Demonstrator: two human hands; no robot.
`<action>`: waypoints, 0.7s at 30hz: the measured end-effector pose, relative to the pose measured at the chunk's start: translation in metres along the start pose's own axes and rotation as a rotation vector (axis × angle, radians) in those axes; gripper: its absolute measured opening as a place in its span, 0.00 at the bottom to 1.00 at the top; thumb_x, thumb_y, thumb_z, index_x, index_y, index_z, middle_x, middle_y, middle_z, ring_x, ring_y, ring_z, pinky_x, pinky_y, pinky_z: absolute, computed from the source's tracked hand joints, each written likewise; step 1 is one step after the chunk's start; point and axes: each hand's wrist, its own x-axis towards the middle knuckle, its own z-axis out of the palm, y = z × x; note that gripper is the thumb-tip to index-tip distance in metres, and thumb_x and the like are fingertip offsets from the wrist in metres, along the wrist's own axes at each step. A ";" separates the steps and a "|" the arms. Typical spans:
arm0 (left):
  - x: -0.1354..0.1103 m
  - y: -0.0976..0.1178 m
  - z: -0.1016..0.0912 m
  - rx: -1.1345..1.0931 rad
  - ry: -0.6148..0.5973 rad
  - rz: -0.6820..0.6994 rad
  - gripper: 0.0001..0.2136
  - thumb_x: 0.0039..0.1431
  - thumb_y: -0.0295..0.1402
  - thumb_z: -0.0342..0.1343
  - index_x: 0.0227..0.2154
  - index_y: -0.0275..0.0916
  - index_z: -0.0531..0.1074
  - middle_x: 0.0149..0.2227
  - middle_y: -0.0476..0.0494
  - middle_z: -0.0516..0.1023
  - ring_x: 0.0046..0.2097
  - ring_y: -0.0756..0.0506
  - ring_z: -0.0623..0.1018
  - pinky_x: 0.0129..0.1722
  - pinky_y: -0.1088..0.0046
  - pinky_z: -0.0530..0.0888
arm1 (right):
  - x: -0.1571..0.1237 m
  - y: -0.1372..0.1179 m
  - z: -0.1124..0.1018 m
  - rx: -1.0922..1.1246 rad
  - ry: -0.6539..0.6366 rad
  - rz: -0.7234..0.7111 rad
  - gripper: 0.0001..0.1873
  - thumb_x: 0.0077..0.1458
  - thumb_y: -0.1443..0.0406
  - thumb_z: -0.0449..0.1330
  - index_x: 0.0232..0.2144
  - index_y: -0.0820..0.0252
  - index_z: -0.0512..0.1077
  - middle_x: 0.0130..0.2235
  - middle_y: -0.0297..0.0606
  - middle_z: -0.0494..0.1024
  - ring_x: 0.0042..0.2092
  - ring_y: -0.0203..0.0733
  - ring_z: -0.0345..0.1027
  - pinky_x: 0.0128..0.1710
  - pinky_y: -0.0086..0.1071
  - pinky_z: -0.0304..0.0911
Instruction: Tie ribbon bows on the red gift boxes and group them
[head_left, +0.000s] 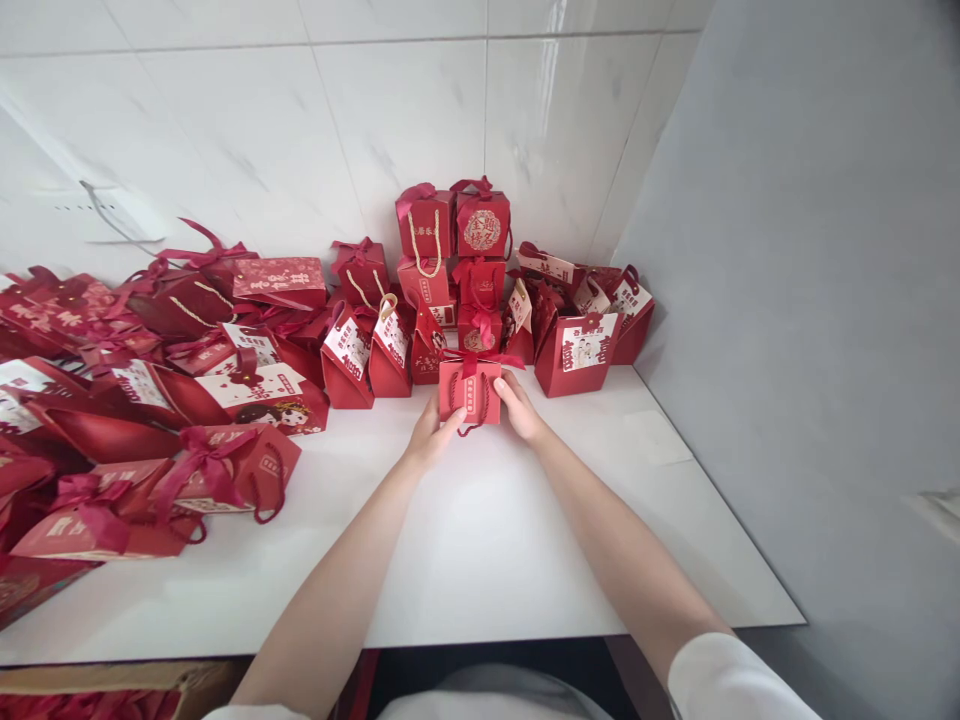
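Observation:
A small red gift box (470,391) with a ribbon bow on top and a cord handle stands on the white table (480,540), in front of a row of similar boxes. My left hand (433,432) grips its left side and my right hand (520,405) grips its right side, fingers curled against the box. Both arms reach forward across the table.
Stacked red gift boxes (450,235) stand against the tiled wall behind. A red trapezoid bag (577,352) sits to the right. Several larger red ribboned bags (202,470) lie heaped on the left. A grey wall (810,300) bounds the table's right side.

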 end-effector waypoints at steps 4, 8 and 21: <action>-0.001 0.002 0.002 0.050 0.021 0.017 0.27 0.61 0.45 0.55 0.61 0.42 0.63 0.60 0.39 0.71 0.62 0.37 0.69 0.62 0.58 0.65 | 0.001 -0.001 0.000 -0.016 0.026 -0.005 0.28 0.58 0.43 0.54 0.50 0.56 0.68 0.52 0.42 0.76 0.56 0.51 0.68 0.58 0.45 0.62; -0.004 0.006 0.005 0.144 0.157 0.027 0.30 0.60 0.44 0.58 0.62 0.40 0.59 0.59 0.36 0.70 0.59 0.37 0.72 0.59 0.58 0.69 | 0.000 -0.004 0.012 -0.056 0.162 -0.026 0.36 0.52 0.44 0.61 0.55 0.57 0.64 0.54 0.45 0.74 0.55 0.52 0.68 0.58 0.47 0.62; -0.003 0.011 0.002 -0.160 0.206 -0.112 0.31 0.61 0.56 0.49 0.58 0.39 0.66 0.57 0.37 0.74 0.56 0.35 0.74 0.54 0.58 0.72 | -0.054 -0.025 0.044 -0.176 0.223 -0.177 0.30 0.66 0.51 0.49 0.67 0.46 0.53 0.69 0.37 0.56 0.69 0.47 0.48 0.68 0.47 0.48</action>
